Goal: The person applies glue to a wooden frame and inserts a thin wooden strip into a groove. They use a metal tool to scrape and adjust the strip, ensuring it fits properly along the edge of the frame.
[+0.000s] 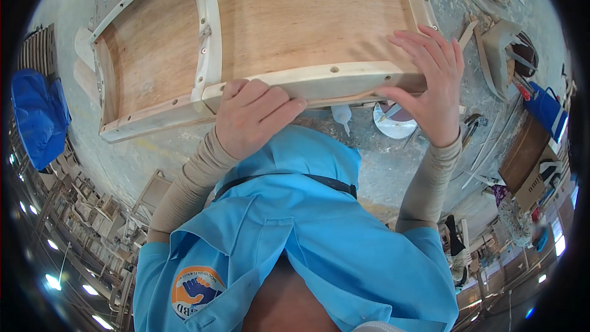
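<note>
A large curved wooden frame [301, 79] with plywood panels [307, 18] lies in front of me, pale rails around it with several screw holes. My left hand [255, 117] is closed on the near rail, beside the joint with the crosspiece [209, 31]; its fingers curl over the edge. My right hand [433, 83] is at the right end of this rail with its fingers apart and raised. Its thumb lies at the rail's outer side; whether it presses there I cannot tell. A thin pale strip [344, 98] runs along the lower outer edge between the hands.
Below the rail, a white squeeze bottle [342, 115] and a round white container [393, 124] are on the floor. Tools [473, 126] and wood pieces lie to the right, near a blue box [547, 109]. A blue bag [40, 117] is at the far left.
</note>
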Available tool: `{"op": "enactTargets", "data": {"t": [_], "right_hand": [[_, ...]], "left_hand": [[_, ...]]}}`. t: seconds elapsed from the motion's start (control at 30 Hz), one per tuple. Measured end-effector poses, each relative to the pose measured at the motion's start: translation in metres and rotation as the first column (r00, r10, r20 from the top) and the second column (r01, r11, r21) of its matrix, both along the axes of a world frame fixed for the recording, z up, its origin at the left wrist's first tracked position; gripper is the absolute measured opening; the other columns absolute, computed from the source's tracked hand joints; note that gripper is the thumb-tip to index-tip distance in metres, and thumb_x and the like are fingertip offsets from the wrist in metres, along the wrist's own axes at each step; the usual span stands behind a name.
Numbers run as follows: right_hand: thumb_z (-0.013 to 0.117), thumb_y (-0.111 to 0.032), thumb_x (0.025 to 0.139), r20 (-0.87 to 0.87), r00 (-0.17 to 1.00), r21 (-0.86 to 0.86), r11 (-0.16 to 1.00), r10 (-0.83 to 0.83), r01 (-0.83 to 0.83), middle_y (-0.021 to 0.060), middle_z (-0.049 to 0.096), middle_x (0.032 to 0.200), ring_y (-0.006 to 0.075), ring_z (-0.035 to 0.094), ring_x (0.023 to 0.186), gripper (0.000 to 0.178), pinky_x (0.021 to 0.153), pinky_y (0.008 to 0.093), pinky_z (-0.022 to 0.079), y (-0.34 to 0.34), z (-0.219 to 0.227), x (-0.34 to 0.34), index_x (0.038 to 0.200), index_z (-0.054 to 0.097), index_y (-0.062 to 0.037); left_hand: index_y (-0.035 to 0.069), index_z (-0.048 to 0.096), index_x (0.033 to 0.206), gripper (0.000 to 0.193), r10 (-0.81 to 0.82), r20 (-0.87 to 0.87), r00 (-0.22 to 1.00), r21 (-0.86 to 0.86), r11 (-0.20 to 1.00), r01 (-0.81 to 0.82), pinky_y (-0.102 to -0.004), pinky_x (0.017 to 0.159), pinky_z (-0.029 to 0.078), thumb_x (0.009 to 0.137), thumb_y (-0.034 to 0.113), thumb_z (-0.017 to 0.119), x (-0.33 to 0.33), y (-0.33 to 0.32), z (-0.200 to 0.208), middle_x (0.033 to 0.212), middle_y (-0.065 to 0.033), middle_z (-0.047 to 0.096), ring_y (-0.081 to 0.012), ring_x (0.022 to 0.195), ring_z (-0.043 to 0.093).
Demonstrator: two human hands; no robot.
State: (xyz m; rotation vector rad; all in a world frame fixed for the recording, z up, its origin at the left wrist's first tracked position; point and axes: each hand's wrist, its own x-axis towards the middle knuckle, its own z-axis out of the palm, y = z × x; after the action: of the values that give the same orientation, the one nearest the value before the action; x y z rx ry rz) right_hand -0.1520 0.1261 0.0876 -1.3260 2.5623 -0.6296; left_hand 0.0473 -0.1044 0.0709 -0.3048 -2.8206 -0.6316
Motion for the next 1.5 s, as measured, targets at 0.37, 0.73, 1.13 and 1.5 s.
{"op": "enactTargets", "data": {"t": [0.37,0.73,1.13,1.5], "right_hand": [[0.086,-0.033,0.069,0.215,0.973,-0.117,0.991,0.082,-0.058,0.0046,0.071,0.087,0.0239,0.067,0.082,0.045,0.082,0.0367,0.05,-0.009,-0.003,-0.008,0.108,0.073,-0.0132],[0.085,-0.035,0.07,0.498,0.852,-0.019,0.984,0.161,-0.175,0.0083,0.07,0.086,0.0251,0.068,0.078,0.052,0.069,0.0355,0.053,-0.019,-0.005,-0.033,0.115,0.071,-0.0121],[0.085,-0.032,0.07,0.524,0.834,-0.003,0.98,0.172,-0.2,0.0072,0.07,0.089,0.0259,0.068,0.082,0.052,0.075,0.0359,0.053,-0.021,-0.004,-0.034,0.115,0.071,-0.011],[0.086,-0.034,0.069,0.508,0.845,-0.012,0.982,0.167,-0.187,0.0059,0.07,0.087,0.0231,0.069,0.081,0.052,0.073,0.0341,0.054,-0.02,-0.006,-0.035,0.113,0.072,-0.0113]], "left_hand": [[0.016,0.068,0.099,0.025,0.039,-0.037,0.999,-0.021,0.999,-0.039,-0.0308,0.073,0.037,0.074,0.015,0.067,0.002,0.003,-0.003,0.085,0.0033,0.056,-0.0162,0.079,0.052],[0.015,0.069,0.101,0.027,0.04,-0.001,0.999,0.008,0.999,-0.04,-0.0308,0.073,0.038,0.073,0.015,0.068,0.005,0.003,-0.002,0.086,0.0043,0.058,-0.0148,0.079,0.055],[0.018,0.069,0.1,0.029,0.026,-0.012,1.0,-0.016,1.0,-0.026,-0.0297,0.072,0.037,0.071,0.016,0.072,0.004,0.002,-0.003,0.085,0.0053,0.058,-0.0125,0.077,0.055],[0.016,0.07,0.1,0.028,0.032,-0.028,0.999,-0.012,0.999,-0.033,-0.0295,0.072,0.037,0.072,0.014,0.072,0.003,0.002,-0.004,0.082,0.0053,0.057,-0.0127,0.077,0.054]]}}
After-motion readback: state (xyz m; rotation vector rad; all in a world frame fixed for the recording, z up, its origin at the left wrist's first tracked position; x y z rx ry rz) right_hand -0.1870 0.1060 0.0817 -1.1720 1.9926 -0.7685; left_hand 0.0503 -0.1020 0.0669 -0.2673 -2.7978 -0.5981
